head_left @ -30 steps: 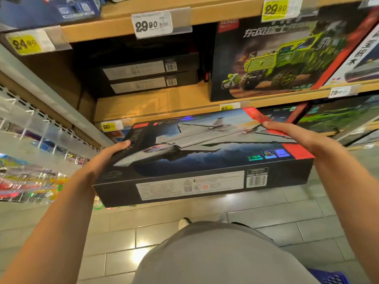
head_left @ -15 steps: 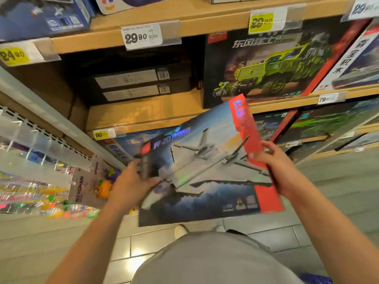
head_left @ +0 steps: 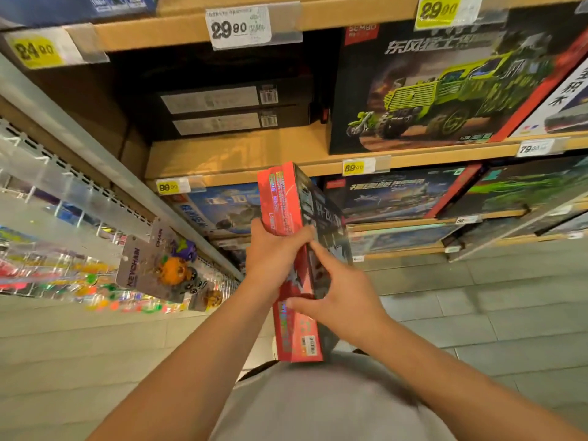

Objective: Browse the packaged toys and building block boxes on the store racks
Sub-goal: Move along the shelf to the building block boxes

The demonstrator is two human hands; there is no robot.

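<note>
I hold a long building block box (head_left: 286,198) upright in front of the racks, its red side panel facing me and its dark picture face turned right. My left hand (head_left: 273,253) grips the box around its upper middle, fingers wrapped over the red side. Lower down, my right hand (head_left: 340,294) holds it with the thumb on the red side and the fingers on the picture face. Two dark boxes (head_left: 222,111) lie stacked on the wooden shelf (head_left: 222,157) behind.
A big box with a green truck (head_left: 445,87) stands on the shelf at right. Lower shelves carry more boxes with aircraft pictures (head_left: 391,195). Keychain toy packs (head_left: 152,268) hang on pegs at left. Price tags (head_left: 238,27) line the shelf edges. Grey floor tiles lie below.
The box has turned from lying flat, through a tilted view of its jet picture, to standing on end with the red side toward me. Both hands shifted closer together on it.
</note>
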